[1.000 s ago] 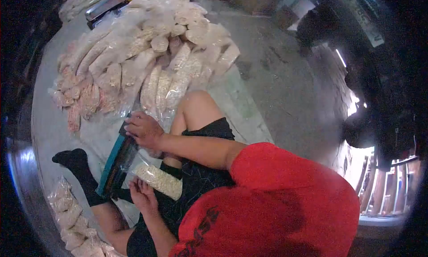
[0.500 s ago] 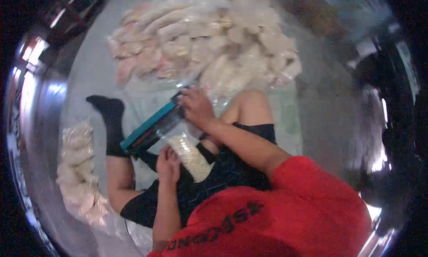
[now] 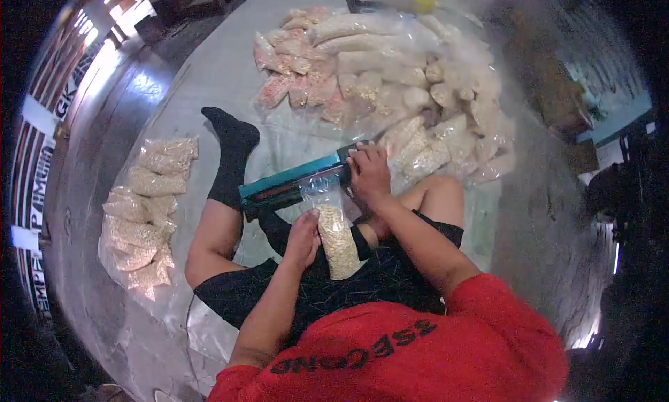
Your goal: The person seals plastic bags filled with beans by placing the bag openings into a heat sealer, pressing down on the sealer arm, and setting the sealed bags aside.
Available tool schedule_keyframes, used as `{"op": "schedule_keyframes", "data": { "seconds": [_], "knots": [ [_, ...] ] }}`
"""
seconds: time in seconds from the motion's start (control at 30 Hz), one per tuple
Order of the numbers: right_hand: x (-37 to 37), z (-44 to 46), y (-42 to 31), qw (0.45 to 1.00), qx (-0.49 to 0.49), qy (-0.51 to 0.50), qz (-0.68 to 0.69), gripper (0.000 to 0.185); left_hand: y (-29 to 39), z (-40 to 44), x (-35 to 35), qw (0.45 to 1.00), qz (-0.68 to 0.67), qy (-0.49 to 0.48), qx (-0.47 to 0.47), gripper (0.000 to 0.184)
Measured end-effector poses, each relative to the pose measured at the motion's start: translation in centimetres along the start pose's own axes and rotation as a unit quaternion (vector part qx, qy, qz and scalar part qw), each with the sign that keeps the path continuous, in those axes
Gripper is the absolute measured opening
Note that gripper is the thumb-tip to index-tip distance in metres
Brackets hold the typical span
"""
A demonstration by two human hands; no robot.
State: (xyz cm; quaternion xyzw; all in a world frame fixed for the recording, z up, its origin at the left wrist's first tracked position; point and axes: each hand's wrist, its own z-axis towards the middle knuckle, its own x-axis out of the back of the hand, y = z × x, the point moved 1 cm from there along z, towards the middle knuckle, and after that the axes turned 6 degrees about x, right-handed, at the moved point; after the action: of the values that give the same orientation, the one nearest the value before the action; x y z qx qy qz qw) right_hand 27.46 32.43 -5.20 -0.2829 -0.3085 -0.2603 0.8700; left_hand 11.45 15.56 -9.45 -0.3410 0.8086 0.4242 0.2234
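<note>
A clear plastic bag (image 3: 338, 245) of small pale pieces lies across my lap. Its unfilled top reaches up to a long teal bag sealer (image 3: 289, 180), which rests across my legs. My left hand (image 3: 304, 239) is closed at the bag's left side, thumb against the plastic. The fingers of my right hand (image 3: 369, 171) are wrapped over the dark right end of the sealer. Whether the bag's mouth sits between the sealer's jaws I cannot tell.
A large heap of filled clear bags (image 3: 390, 74) spreads over the pale sheet (image 3: 216, 74) ahead of me. To my left lies a smaller row of filled bags (image 3: 143, 217). A cord (image 3: 188, 318) runs along the floor at my left side.
The view has swung, so everything sits farther right and looks sharper. My right hand stays on the sealer's end. My left hand remains beside the bag, its fingers now closer against it.
</note>
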Motion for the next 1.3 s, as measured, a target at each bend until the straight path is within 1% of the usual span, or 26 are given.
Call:
{"op": "schedule_keyframes", "data": {
  "seconds": [0.1,0.2,0.3,0.33,0.37,0.43,0.5,0.53,0.57,0.63,0.67,0.73,0.77,0.8,0.83,0.87,0.9,0.97,1.0,1.03,1.1,1.13,1.17,1.23,1.27,1.3],
  "knots": [
    [0.8,1.2,-0.4,1.000,-0.007,-0.012,0.007,0.025,-0.5,0.4,0.9,1.000,-0.017,-0.014,-0.013,0.032],
    [4.8,4.5,-2.8,0.995,0.096,0.016,-0.008,0.032,-1.0,1.4,1.9,0.999,-0.017,-0.026,0.007,0.033],
    [6.3,6.2,-3.9,0.993,0.117,-0.006,0.006,0.030,-1.1,1.3,1.5,0.999,-0.028,-0.015,-0.018,0.032],
    [6.5,6.2,-3.9,0.993,0.114,-0.036,-0.015,0.038,-0.8,1.0,1.0,0.999,-0.029,-0.015,-0.018,0.032],
    [6.9,5.9,-4.1,0.992,0.118,-0.037,-0.014,0.038,-0.5,0.6,0.6,0.999,-0.028,-0.026,-0.020,0.032],
    [8.2,4.1,-5.6,0.998,0.037,0.003,-0.051,0.057,-0.2,0.2,0.4,0.999,-0.028,-0.032,-0.028,0.032],
    [7.5,-2.1,-5.9,0.992,-0.105,-0.049,0.043,0.079,-0.3,0.7,0.5,1.000,-0.002,0.003,0.000,0.030],
    [7.1,-5.3,-6.1,0.949,-0.218,-0.154,0.169,0.081,-0.2,0.8,0.5,1.000,0.012,0.015,0.021,0.031],
    [6.8,-8.4,-6.3,0.865,-0.324,-0.255,0.286,0.084,-0.4,1.1,0.5,1.000,0.008,0.017,0.020,0.031],
    [7.1,-11.9,-7.8,0.852,-0.283,-0.369,0.240,0.086,-1.2,1.5,0.1,0.977,0.207,0.024,-0.037,0.033],
    [7.5,-12.0,-8.1,0.852,-0.278,-0.373,0.241,0.086,-1.5,1.3,-0.1,0.973,0.225,0.027,-0.051,0.037],
    [8.6,-11.2,-8.8,0.880,-0.190,-0.351,0.257,0.092,-1.9,-0.5,-1.4,0.960,0.263,0.057,-0.082,0.038],
    [8.8,-10.9,-8.6,0.883,-0.193,-0.343,0.255,0.092,-1.1,-2.0,-2.9,0.944,0.303,0.080,-0.105,0.038],
    [9.0,-10.9,-8.3,0.837,-0.206,-0.370,0.347,0.092,2.9,-7.5,-7.7,0.897,0.412,0.124,-0.099,0.040],
    [9.4,-11.1,-8.0,0.782,-0.217,-0.391,0.435,0.092,2.4,-7.9,-7.3,0.896,0.419,0.114,-0.096,0.040],
    [8.5,-11.3,-7.7,0.731,-0.207,-0.434,0.484,0.084,1.8,-8.8,-6.1,0.936,0.304,0.114,-0.137,0.040],
    [8.6,-11.8,-7.0,0.736,-0.218,-0.424,0.482,0.084,1.7,-9.4,-4.9,0.962,0.181,0.113,-0.171,0.040],
    [10.7,-8.1,-9.1,0.701,-0.128,-0.510,0.482,0.070,3.7,-11.1,-4.0,0.982,-0.005,0.065,-0.178,0.045],
    [9.4,-9.2,-9.3,0.752,-0.108,-0.481,0.438,0.050,3.2,-10.8,-1.8,0.978,-0.062,0.082,-0.180,0.049],
    [9.7,-8.0,-10.4,0.749,-0.104,-0.483,0.441,0.050,2.9,-11.4,-2.2,0.977,-0.063,0.086,-0.184,0.049],
    [12.2,-4.3,-13.7,0.610,-0.347,-0.575,0.420,0.035,1.9,-13.3,-2.8,0.950,-0.291,0.098,-0.054,0.055],
    [13.6,-3.2,-15.2,0.590,-0.373,-0.545,0.464,0.029,-1.0,-12.5,0.5,0.947,-0.303,0.105,0.007,0.062],
    [14.3,-3.0,-15.7,0.584,-0.368,-0.557,0.462,0.029,-1.8,-12.3,0.9,0.943,-0.313,0.112,0.000,0.062],
    [15.5,-3.2,-16.3,0.632,-0.212,-0.574,0.476,0.038,-2.5,-12.0,1.3,0.939,-0.314,0.136,-0.016,0.055],
    [15.1,-4.9,-15.5,0.629,-0.163,-0.574,0.498,0.036,-2.5,-11.4,1.6,0.938,-0.320,0.136,-0.021,0.045],
    [16.4,-4.5,-15.8,0.602,-0.229,-0.572,0.509,0.034,-2.0,-11.5,1.4,0.943,-0.297,0.148,-0.027,0.041]
  ]
}}
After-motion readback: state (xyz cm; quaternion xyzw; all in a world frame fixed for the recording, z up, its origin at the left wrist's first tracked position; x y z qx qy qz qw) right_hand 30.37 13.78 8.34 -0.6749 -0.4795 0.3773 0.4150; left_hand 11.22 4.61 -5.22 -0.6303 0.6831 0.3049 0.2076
